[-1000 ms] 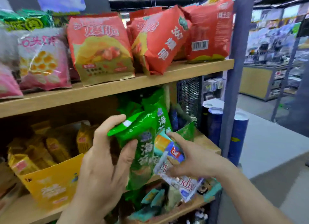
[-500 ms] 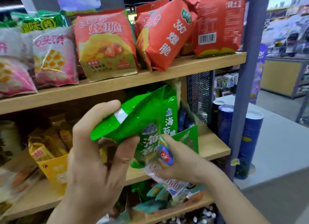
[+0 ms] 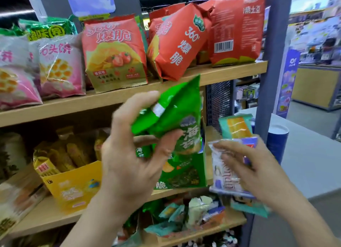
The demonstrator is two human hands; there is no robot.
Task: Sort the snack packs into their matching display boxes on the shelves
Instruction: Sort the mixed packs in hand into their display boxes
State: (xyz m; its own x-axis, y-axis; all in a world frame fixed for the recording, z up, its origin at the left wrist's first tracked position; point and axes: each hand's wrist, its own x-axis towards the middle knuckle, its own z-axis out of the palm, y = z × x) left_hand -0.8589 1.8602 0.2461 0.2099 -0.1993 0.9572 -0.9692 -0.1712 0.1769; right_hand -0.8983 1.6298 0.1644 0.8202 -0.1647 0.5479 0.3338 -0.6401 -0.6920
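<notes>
Here, the left grip [image 3: 132,154] is closed round a green seaweed pack [image 3: 175,110], thumb below and forefinger above, held up just over the green display box [image 3: 184,178] on the middle shelf [image 3: 55,215]. The right grip [image 3: 258,173], fingers curled, pinches a white-and-blue pack [image 3: 224,174] just right of that box. A teal-and-orange pack [image 3: 236,126] shows above its fingers; whether it is held too cannot be told.

Shop, snack bags [image 3: 114,53] on wooden shelves [image 3: 230,71]
</notes>
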